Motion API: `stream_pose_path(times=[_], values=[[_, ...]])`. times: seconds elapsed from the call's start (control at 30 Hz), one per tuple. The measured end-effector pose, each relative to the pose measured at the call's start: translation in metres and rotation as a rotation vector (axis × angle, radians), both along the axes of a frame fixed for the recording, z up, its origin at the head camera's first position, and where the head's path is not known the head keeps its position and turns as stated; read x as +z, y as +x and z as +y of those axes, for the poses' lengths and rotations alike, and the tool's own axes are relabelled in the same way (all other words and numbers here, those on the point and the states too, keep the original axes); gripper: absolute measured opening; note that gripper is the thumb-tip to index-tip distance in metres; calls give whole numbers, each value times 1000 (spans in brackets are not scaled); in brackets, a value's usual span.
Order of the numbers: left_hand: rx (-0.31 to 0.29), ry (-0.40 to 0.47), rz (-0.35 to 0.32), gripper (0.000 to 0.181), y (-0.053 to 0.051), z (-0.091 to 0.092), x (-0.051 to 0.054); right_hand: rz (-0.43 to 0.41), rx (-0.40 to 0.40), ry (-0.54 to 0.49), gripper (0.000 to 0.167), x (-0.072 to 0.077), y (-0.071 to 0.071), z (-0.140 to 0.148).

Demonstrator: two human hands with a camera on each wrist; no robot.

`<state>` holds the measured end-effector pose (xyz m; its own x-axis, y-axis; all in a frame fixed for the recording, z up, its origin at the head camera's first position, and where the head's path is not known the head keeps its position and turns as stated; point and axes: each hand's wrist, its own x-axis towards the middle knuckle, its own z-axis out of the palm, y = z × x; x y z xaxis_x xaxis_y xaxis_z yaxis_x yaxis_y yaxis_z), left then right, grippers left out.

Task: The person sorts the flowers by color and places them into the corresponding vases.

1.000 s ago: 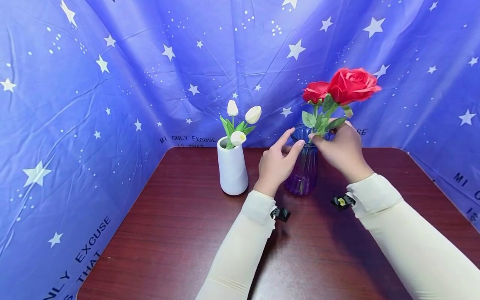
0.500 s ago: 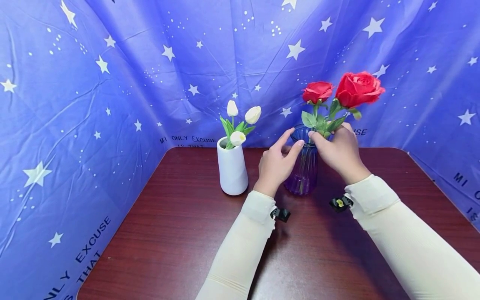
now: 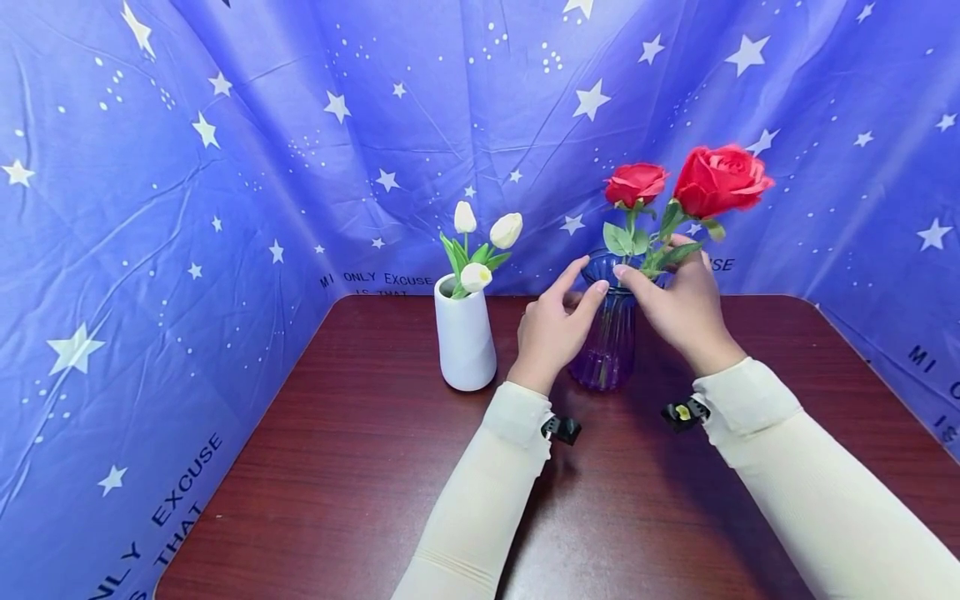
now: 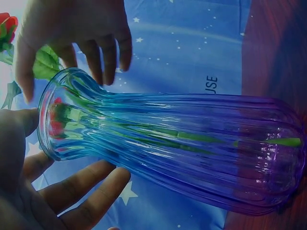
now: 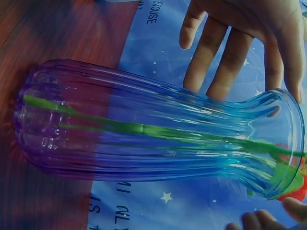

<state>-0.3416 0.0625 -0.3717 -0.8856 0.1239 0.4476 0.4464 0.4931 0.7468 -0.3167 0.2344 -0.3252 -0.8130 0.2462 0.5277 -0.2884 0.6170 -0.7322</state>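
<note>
Two red roses stand in a ribbed glass vase, blue above and purple below. The smaller rose rises fairly upright; the larger rose leans right. Green stems show through the glass. My left hand is at the vase's left, its fairly straight fingers touching the neck and the thumb near the rim. My right hand is at the rim's right, behind the leaves, its fingers spread around them. In the left wrist view, the right hand shows loose fingers with nothing between them.
A white vase with several white tulips stands left of the glass vase on the dark red wooden table. A blue star-printed cloth hangs behind and at both sides.
The larger rose has tilted right and slightly down, away from the smaller one. My right hand has shifted slightly, with its fingers looser. My left hand and the glass vase have stayed put.
</note>
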Motion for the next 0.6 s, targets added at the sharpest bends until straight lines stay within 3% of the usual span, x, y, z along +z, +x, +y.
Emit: stream_pose_path(times=[0.07,0.2,0.27,0.6], values=[[-4,3,-4,58,0,0,0,82,-19,-39,68,0,2,1],[-9,8,-6,57,0,-1,0,236,-58,-76,42,1,3,1],[-8,9,-3,56,1,-1,1,274,-67,-68,32,3,2,1],[-10,10,-11,57,1,-1,1,228,-78,-25,33,21,1,1]])
